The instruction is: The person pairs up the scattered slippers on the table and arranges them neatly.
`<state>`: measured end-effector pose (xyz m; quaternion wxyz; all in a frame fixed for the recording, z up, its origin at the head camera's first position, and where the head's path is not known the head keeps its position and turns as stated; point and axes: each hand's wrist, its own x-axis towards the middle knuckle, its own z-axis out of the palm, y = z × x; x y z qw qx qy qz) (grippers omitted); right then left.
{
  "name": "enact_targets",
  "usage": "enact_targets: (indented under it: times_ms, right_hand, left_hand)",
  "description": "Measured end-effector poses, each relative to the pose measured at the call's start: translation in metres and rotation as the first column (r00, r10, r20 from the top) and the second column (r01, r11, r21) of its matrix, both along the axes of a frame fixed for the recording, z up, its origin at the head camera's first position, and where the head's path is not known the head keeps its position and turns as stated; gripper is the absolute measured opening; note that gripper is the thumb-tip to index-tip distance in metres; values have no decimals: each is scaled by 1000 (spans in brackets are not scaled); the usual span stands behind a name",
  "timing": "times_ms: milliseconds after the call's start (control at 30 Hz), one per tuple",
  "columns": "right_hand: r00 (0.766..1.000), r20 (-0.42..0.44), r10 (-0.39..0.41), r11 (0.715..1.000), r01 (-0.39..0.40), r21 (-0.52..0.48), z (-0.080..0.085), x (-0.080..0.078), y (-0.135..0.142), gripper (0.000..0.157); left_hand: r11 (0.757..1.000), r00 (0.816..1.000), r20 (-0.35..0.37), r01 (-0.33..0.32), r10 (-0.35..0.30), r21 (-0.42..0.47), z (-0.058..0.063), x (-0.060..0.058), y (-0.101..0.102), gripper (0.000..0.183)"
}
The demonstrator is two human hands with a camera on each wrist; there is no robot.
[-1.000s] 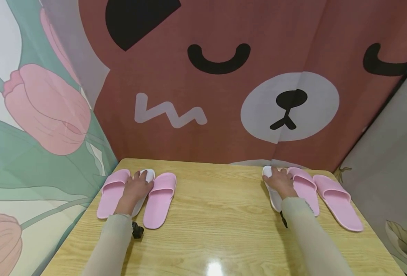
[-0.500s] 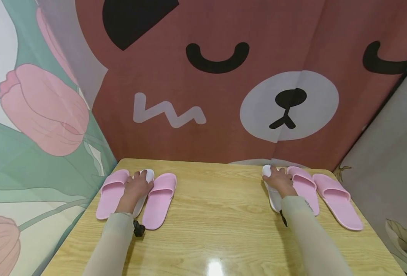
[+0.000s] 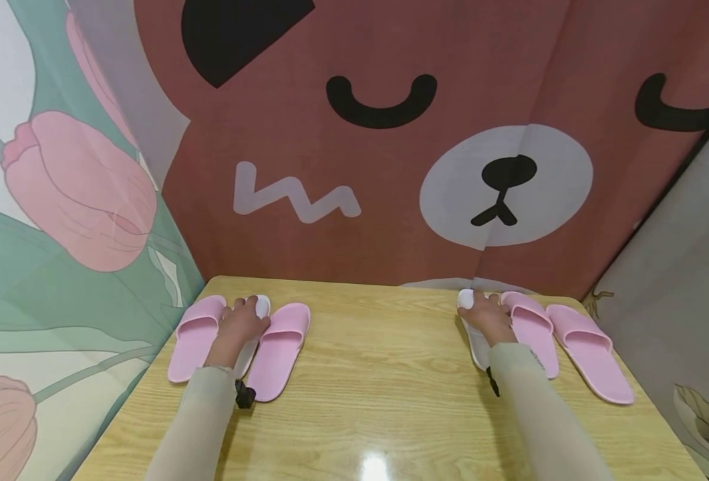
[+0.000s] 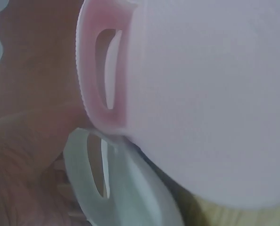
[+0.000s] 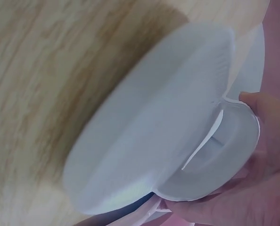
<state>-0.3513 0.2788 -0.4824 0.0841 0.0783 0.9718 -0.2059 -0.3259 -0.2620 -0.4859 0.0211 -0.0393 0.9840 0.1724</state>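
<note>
My left hand (image 3: 242, 329) grips a white slipper (image 4: 135, 188) from above at its strap, and most of that slipper is hidden under the hand. A pink slipper (image 3: 192, 347) lies on its left and another pink slipper (image 3: 274, 364) close on its right. Farther over, my right hand (image 3: 488, 316) holds a second white slipper (image 5: 144, 127) across the strap, thumb on one side and fingers on the other. Right beside it is a pink slipper (image 3: 536, 337). All the toes point to the back of the table.
One more pink slipper (image 3: 591, 354) lies at the right edge of the wooden table (image 3: 384, 374). A bear-print curtain (image 3: 390, 247) hangs along the back edge, with a tulip-print curtain (image 3: 83, 294) on the left and a grey one (image 3: 661, 294) on the right.
My left wrist and forearm have shifted slightly to the right, and the pink slipper beside that hand sits a touch more slanted. My right hand has stayed in place.
</note>
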Motion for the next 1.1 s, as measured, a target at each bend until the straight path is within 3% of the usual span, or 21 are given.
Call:
enact_targets:
  times_ms: [200,667,1100]
  right_hand:
    - [999,-33,2,999,-3,-37,5,6,0,77]
    - [995,-101,7,999,-11,-39,9,10,7,82]
    - [993,-118,30,999,-29,13,20,12,6,80]
  left_hand:
    - [1000,1000,-4,-31,31,7,4,2,5,75]
    - [998,992,-104,-69,67,-15,9,7,10,74]
    - [995,990,-95,-105,104,-1,18,8,13,72]
